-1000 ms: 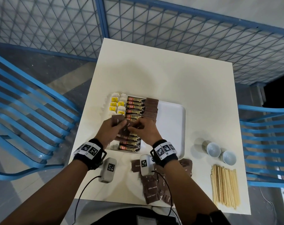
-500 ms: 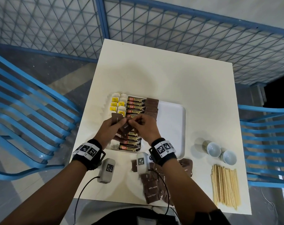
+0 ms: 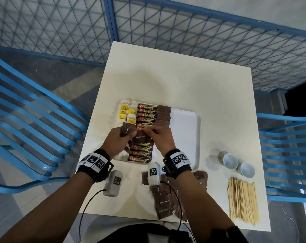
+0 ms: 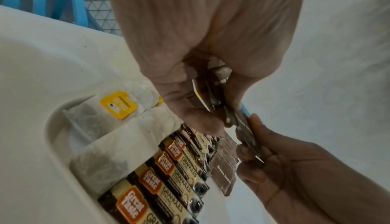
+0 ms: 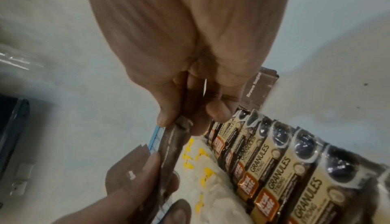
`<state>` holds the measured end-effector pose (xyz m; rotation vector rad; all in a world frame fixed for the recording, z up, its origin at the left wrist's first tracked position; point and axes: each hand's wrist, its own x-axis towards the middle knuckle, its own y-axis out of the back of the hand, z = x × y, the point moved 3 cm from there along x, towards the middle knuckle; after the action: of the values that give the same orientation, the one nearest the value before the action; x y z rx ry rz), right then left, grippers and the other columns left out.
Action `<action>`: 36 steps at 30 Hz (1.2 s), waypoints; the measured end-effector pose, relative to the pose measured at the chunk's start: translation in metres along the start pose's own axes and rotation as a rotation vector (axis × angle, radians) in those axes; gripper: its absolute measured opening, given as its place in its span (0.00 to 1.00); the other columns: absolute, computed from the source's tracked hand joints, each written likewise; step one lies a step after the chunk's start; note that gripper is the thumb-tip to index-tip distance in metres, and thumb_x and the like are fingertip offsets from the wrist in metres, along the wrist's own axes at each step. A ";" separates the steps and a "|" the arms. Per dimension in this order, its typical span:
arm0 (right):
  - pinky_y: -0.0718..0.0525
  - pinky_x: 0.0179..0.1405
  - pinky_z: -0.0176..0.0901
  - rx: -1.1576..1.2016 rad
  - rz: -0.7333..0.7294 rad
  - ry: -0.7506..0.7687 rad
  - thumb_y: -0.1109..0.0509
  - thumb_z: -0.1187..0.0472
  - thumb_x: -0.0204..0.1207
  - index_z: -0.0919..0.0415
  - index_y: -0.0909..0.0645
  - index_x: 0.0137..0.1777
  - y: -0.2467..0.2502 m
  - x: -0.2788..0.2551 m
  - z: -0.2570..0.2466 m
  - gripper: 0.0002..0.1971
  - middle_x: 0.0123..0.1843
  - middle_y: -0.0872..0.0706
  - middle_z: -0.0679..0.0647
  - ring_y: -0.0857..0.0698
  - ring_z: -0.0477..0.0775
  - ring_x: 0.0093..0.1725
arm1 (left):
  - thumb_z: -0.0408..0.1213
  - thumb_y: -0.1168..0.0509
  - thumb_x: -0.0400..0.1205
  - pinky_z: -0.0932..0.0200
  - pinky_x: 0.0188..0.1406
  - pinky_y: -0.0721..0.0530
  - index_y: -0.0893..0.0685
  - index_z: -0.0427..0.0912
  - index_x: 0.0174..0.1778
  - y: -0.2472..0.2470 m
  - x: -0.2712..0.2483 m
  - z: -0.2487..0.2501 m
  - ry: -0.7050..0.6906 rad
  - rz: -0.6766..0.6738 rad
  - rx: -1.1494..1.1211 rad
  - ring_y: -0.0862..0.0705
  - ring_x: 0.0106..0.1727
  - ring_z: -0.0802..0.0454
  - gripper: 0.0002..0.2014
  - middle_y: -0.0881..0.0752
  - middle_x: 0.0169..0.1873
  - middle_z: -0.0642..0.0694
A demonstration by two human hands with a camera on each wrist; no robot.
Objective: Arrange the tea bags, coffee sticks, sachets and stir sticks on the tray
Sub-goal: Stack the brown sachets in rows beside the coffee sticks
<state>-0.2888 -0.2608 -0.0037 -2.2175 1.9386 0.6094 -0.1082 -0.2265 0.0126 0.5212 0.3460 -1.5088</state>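
brown sugar sachets [image 3: 129,133]: fanned bunch in your left hand [image 3: 116,142], above the tray's [image 3: 185,137] near-left part
right hand [image 3: 160,138]: you pinch one sachet [image 3: 141,137] from that bunch
coffee sticks [image 3: 146,113]: rowed on tray beside tea bags [image 3: 127,112]
stir sticks [image 3: 242,199]: on table, well right

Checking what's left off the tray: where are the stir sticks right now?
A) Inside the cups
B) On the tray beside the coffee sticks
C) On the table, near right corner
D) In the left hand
C: the stir sticks lie bundled on the table, right of the tray, just nearer than the cups.
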 end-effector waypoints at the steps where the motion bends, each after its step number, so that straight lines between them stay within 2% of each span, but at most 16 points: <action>1: 0.18 0.34 0.37 -0.016 0.014 0.001 0.23 0.59 0.79 0.61 0.07 0.49 0.000 0.000 0.001 0.07 0.40 0.08 0.50 0.14 0.41 0.34 | 0.34 0.30 0.86 0.56 0.21 0.16 0.12 0.42 0.53 -0.001 0.000 -0.001 0.009 0.000 -0.013 0.14 0.31 0.44 0.03 0.11 0.39 0.37; 5: 0.15 0.37 0.44 -0.031 0.109 -0.019 0.21 0.55 0.76 0.54 0.07 0.43 0.002 0.002 0.004 0.03 0.37 0.07 0.48 0.12 0.45 0.34 | 0.33 0.28 0.84 0.53 0.26 0.13 0.12 0.36 0.59 -0.005 -0.001 -0.006 0.073 -0.081 -0.097 0.13 0.35 0.44 0.09 0.10 0.44 0.33; 7: 0.18 0.34 0.41 -0.046 0.120 -0.017 0.20 0.54 0.76 0.52 0.08 0.43 0.004 0.003 0.005 0.03 0.36 0.08 0.49 0.14 0.44 0.31 | 0.32 0.25 0.82 0.53 0.28 0.13 0.12 0.34 0.61 -0.005 -0.001 -0.008 0.088 -0.106 -0.112 0.13 0.36 0.43 0.12 0.10 0.44 0.32; 9: 0.20 0.30 0.37 -0.096 0.055 -0.025 0.21 0.54 0.76 0.51 0.08 0.46 0.006 0.002 0.005 0.03 0.37 0.08 0.50 0.15 0.42 0.29 | 0.29 0.26 0.82 0.53 0.27 0.13 0.12 0.36 0.60 -0.004 0.000 -0.007 0.086 -0.102 -0.117 0.13 0.35 0.43 0.11 0.11 0.41 0.35; 11: 0.20 0.27 0.34 -0.145 -0.038 -0.058 0.20 0.57 0.76 0.52 0.11 0.48 0.007 0.001 0.007 0.04 0.37 0.09 0.51 0.16 0.40 0.26 | 0.27 0.28 0.83 0.52 0.27 0.13 0.13 0.42 0.59 -0.003 0.001 -0.007 0.070 -0.077 -0.097 0.14 0.33 0.44 0.10 0.11 0.39 0.39; 14: 0.20 0.29 0.31 -0.205 -0.063 -0.062 0.19 0.59 0.74 0.56 0.11 0.49 0.010 0.001 0.012 0.06 0.38 0.09 0.50 0.15 0.39 0.28 | 0.29 0.28 0.84 0.53 0.26 0.13 0.14 0.44 0.59 -0.003 0.003 -0.009 0.069 -0.053 -0.020 0.15 0.31 0.43 0.10 0.12 0.33 0.41; 17: 0.18 0.31 0.32 -0.193 -0.013 -0.057 0.19 0.61 0.74 0.57 0.11 0.48 0.018 0.002 0.014 0.06 0.38 0.09 0.50 0.15 0.39 0.28 | 0.33 0.30 0.85 0.54 0.25 0.15 0.14 0.39 0.56 -0.004 0.003 -0.010 0.101 -0.034 0.017 0.17 0.30 0.42 0.05 0.12 0.33 0.41; 19: 0.18 0.34 0.34 -0.197 0.095 -0.080 0.19 0.60 0.74 0.56 0.11 0.48 0.033 0.003 0.021 0.06 0.39 0.09 0.52 0.16 0.42 0.29 | 0.34 0.34 0.88 0.54 0.24 0.15 0.17 0.37 0.58 -0.005 0.003 -0.009 0.125 -0.032 -0.019 0.17 0.31 0.42 0.05 0.12 0.36 0.40; 21: 0.16 0.39 0.36 -0.235 0.223 -0.086 0.19 0.59 0.74 0.53 0.12 0.47 0.050 0.004 0.030 0.05 0.39 0.10 0.50 0.14 0.48 0.34 | 0.32 0.41 0.91 0.53 0.25 0.16 0.22 0.39 0.60 -0.004 0.003 -0.009 0.154 -0.061 -0.071 0.16 0.32 0.40 0.05 0.12 0.39 0.37; 23: 0.20 0.37 0.25 -0.259 0.289 -0.086 0.20 0.60 0.75 0.54 0.12 0.47 0.062 0.002 0.036 0.04 0.37 0.12 0.49 0.15 0.47 0.36 | 0.29 0.46 0.91 0.52 0.25 0.15 0.26 0.39 0.62 -0.003 0.003 -0.010 0.173 -0.079 -0.092 0.15 0.33 0.39 0.07 0.11 0.41 0.35; 24: 0.23 0.34 0.21 -0.266 0.296 -0.094 0.21 0.62 0.76 0.56 0.11 0.48 0.065 0.001 0.039 0.04 0.37 0.13 0.50 0.17 0.45 0.35 | 0.28 0.48 0.91 0.52 0.26 0.15 0.27 0.39 0.63 -0.003 0.004 -0.011 0.173 -0.084 -0.085 0.14 0.34 0.38 0.08 0.10 0.41 0.35; 26: 0.25 0.32 0.19 -0.279 0.287 -0.116 0.21 0.64 0.75 0.58 0.11 0.47 0.067 0.001 0.043 0.03 0.37 0.13 0.51 0.18 0.44 0.35 | 0.27 0.48 0.91 0.52 0.27 0.15 0.27 0.38 0.64 -0.003 0.004 -0.012 0.164 -0.101 -0.048 0.13 0.35 0.38 0.09 0.09 0.42 0.36; 31: 0.21 0.38 0.26 -0.356 0.285 -0.157 0.17 0.58 0.71 0.54 0.14 0.41 0.061 0.004 0.050 0.07 0.39 0.10 0.48 0.14 0.44 0.39 | 0.27 0.46 0.91 0.52 0.29 0.16 0.24 0.40 0.62 -0.004 0.005 -0.014 0.158 -0.115 -0.017 0.12 0.35 0.39 0.09 0.07 0.41 0.38; 33: 0.24 0.36 0.21 -0.380 0.289 -0.151 0.16 0.56 0.69 0.53 0.14 0.41 0.060 0.003 0.049 0.09 0.38 0.11 0.47 0.14 0.42 0.39 | 0.27 0.45 0.90 0.52 0.29 0.15 0.23 0.39 0.62 -0.004 0.005 -0.012 0.152 -0.114 -0.008 0.11 0.36 0.39 0.09 0.07 0.42 0.39; 36: 0.22 0.38 0.24 -0.377 0.304 -0.146 0.15 0.54 0.68 0.54 0.15 0.40 0.059 0.003 0.048 0.11 0.38 0.11 0.46 0.14 0.43 0.39 | 0.27 0.45 0.90 0.51 0.30 0.14 0.22 0.38 0.62 -0.003 0.006 -0.011 0.144 -0.110 0.000 0.11 0.36 0.40 0.09 0.07 0.41 0.40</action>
<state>-0.3564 -0.2557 -0.0384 -1.9993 2.2521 1.2348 -0.1100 -0.2259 -0.0007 0.6215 0.4936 -1.5811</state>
